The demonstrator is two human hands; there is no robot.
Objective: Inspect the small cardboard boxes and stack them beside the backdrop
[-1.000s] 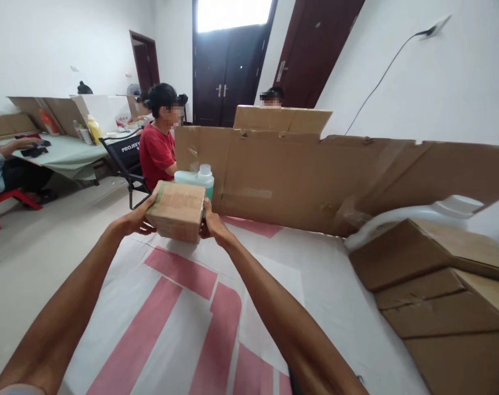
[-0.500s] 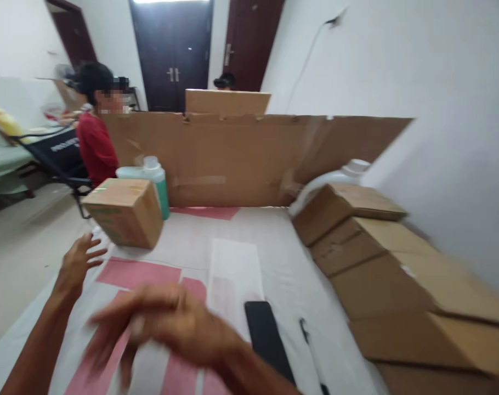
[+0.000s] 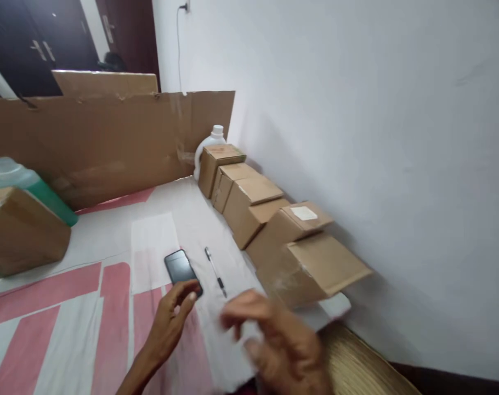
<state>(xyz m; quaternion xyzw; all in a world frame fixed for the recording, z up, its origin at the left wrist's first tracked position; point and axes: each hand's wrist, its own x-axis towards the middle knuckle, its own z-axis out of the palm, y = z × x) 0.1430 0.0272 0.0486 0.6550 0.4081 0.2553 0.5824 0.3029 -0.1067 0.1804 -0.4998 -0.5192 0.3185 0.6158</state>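
Observation:
My left hand (image 3: 171, 318) is at the near end of a black smartphone (image 3: 180, 266) lying flat on the cloth. Its fingers are bent, with a gap between thumb and forefinger, and they overlap the phone's lower corner; whether they touch it I cannot tell. Right of the phone lies a pen (image 3: 215, 271) with dark ends. My right hand (image 3: 278, 343), smeared by motion, hovers nearer to me beyond the pen's near end. Its fingers curl loosely, the thumb is apart, and nothing shows between them. A white paper sheet (image 3: 153, 233) lies behind the phone.
Several cardboard boxes (image 3: 270, 219) line the table's right side by the wall. Behind them stands a white jug (image 3: 204, 145). At left are another carton (image 3: 27, 236) and a green-liquid bottle (image 3: 52, 197). A cardboard panel (image 3: 109, 142) closes the far edge of the striped cloth (image 3: 79, 334).
The view has swung right. My left hand has gone from beside the left carton to the phone. My right hand has moved from over the striped cloth to the right of the phone.

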